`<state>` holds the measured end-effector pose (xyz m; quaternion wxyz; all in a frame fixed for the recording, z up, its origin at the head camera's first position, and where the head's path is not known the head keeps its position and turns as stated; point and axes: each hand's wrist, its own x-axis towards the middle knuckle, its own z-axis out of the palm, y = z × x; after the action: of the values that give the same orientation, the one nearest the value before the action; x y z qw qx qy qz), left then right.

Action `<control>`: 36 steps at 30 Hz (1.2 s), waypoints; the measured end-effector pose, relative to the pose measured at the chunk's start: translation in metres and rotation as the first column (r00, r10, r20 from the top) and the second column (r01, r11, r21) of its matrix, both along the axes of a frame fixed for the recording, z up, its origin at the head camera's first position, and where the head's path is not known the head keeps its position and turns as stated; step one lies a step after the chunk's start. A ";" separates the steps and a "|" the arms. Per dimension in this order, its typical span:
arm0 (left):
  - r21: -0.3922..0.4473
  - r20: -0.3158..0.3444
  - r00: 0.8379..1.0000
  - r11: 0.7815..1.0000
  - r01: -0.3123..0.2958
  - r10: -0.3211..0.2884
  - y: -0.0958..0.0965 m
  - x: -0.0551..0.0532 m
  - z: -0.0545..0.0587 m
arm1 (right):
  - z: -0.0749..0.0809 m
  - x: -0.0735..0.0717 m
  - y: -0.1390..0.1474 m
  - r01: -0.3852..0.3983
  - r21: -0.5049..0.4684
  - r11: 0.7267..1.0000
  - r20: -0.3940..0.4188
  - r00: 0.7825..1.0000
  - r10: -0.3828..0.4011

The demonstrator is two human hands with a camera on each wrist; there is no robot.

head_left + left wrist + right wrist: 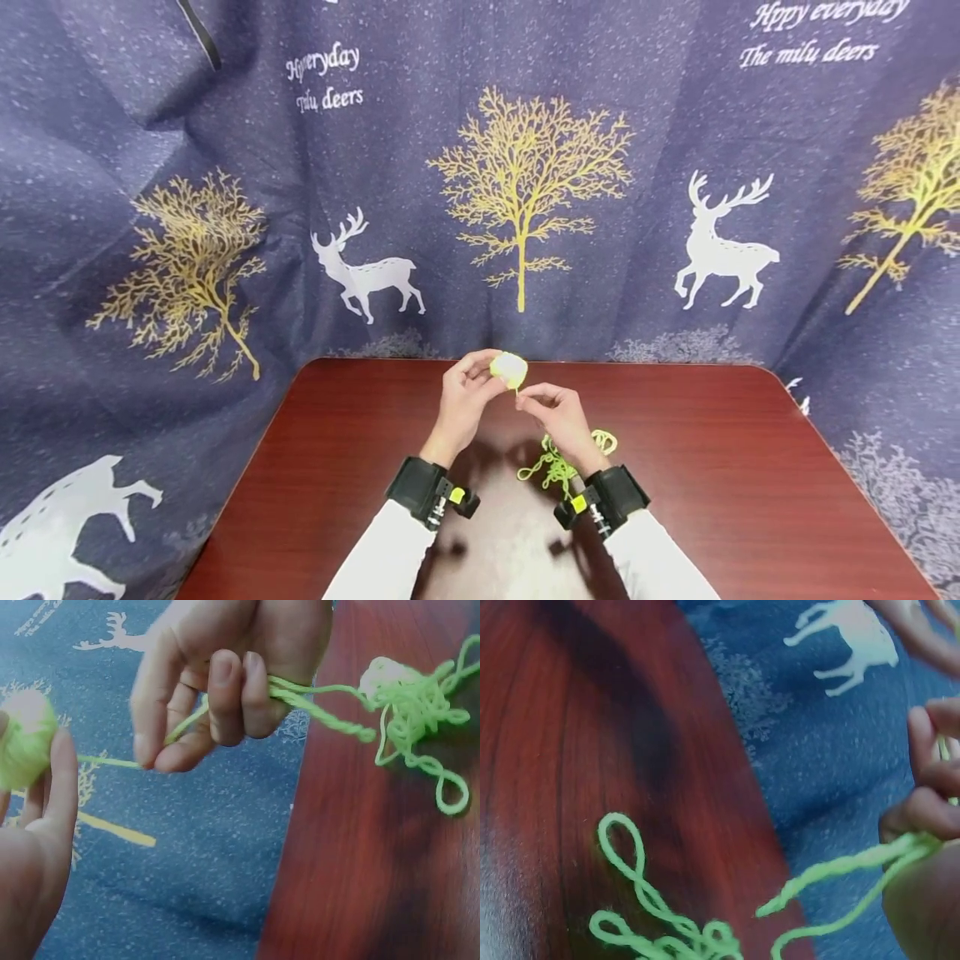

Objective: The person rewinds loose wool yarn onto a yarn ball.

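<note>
Left hand [461, 402], one: thumb and fingers bent about a ball of yellow-green yarn [510, 368], parted only by the ball's width; the ball is raised off the table, at the fingertips.

Right hand [561, 419], one: just beside the ball, thumb and forefinger tips pinched together on a strand [110, 761] that runs straight to the ball. Its other fingers curl over more of the same yarn (I make out two lengths trailing past them, one thin, one twisted thick like cord).

Tangle of yarn [409, 705], one: loose loops, same colour, lying on the table below the right hand and partly hidden by it from the head camera; the thin length runs towards it.

Wrist straps [416, 486], two, black, each bearing a small device with a yellow patch.

Sleeves [382, 554], two, white.

Table [712, 450], one: red-brown, wood-grained, far corners rounded, glare towards the near middle.

Hanging cloth [645, 242], dark blue, behind the table: white deer, gold trees, white lettering.
</note>
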<state>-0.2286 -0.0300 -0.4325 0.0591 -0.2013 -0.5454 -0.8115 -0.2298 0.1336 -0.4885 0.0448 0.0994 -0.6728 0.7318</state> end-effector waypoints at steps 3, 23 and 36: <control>0.074 0.074 0.997 0.997 -0.028 0.022 0.003 -0.002 -0.002 | 0.006 0.005 -0.004 0.028 0.097 0.995 -0.083 0.996 -0.020; -0.143 0.022 0.969 0.960 -0.241 0.246 0.000 -0.008 -0.014 | 0.060 0.045 -0.010 0.084 0.367 0.927 -0.217 0.976 -0.002; -0.569 -0.272 0.955 0.779 -0.261 0.121 -0.007 0.022 0.003 | 0.084 0.040 0.011 0.087 0.302 0.949 -0.241 0.971 -0.012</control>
<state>-0.2069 -0.0375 -0.4294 0.1349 -0.2414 -0.7814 -0.5594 -0.1897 0.1450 -0.4043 0.1267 0.1743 -0.7714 0.5987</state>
